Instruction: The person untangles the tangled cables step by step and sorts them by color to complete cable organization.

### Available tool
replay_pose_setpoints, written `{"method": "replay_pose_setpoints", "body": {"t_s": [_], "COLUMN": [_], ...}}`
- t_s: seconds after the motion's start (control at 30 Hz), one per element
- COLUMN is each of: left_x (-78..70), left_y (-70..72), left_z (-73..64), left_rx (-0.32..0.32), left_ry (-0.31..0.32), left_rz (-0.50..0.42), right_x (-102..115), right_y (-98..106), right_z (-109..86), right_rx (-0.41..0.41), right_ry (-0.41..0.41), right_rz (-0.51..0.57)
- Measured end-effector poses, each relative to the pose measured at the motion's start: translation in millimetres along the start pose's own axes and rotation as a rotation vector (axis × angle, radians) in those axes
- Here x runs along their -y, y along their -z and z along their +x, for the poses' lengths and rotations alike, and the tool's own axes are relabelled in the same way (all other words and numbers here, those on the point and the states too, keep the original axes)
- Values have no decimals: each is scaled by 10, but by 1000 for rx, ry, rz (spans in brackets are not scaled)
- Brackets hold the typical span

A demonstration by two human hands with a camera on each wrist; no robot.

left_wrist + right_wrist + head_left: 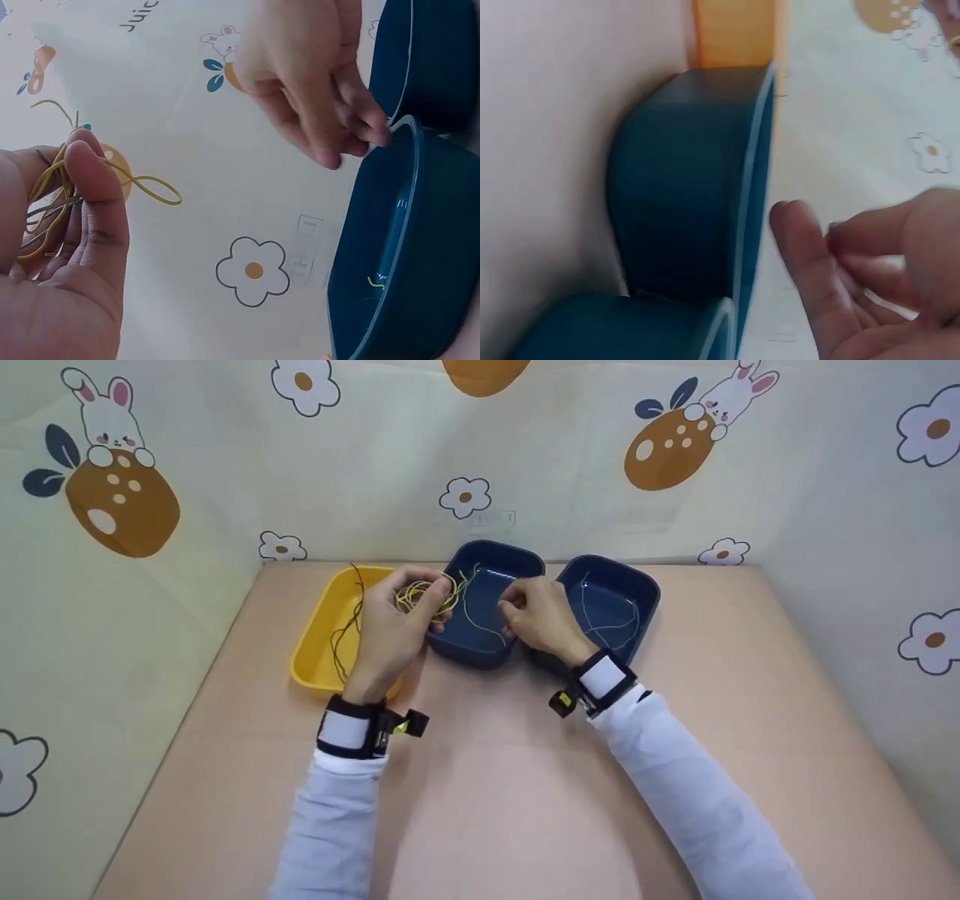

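Note:
My left hand (397,619) holds a loose tangle of yellow and grey strings (409,594), its thumb pressing them against the fingers. In the left wrist view a yellow string loop (161,191) sticks out past the thumb. My right hand (546,616) hovers between two dark blue bins, fingers loosely bent. In the right wrist view a gap shows between its thumb (806,247) and fingers, and no string is visible there. A yellow string (469,611) lies in the middle blue bin (472,656). Pale grey strings (611,627) lie in the right blue bin (649,585).
At the left stands a yellow bin (304,664) with dark strings (337,649) in it, partly behind my left hand. All the bins stand near the patterned back wall (375,495) on a pale tabletop (495,795).

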State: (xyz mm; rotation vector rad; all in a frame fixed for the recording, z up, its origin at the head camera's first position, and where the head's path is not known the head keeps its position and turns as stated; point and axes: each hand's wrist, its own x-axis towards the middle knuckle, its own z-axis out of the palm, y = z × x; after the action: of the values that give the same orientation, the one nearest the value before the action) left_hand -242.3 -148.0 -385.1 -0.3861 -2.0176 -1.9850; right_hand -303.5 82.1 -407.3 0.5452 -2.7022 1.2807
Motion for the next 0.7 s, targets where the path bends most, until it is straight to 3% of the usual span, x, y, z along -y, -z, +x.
{"method": "replay_pose_setpoints", "body": {"t_s": [0.3, 0.47, 0.6, 0.7], "left_x": [74, 116, 126, 126], "left_y": [-248, -367, -429, -452], "left_z": [-40, -67, -98, -111], "left_rx": [153, 234, 290, 322], "left_ry": [3, -8, -16, 11], "left_rz": [2, 83, 131, 99], "right_x": [101, 88, 53, 15], "right_y": [341, 424, 423, 437], "right_z": [-442, -625, -690, -721], "right_rx": [-50, -66, -85, -96], "right_ry": [207, 306, 329, 303], "right_rz": [305, 374, 418, 466]}}
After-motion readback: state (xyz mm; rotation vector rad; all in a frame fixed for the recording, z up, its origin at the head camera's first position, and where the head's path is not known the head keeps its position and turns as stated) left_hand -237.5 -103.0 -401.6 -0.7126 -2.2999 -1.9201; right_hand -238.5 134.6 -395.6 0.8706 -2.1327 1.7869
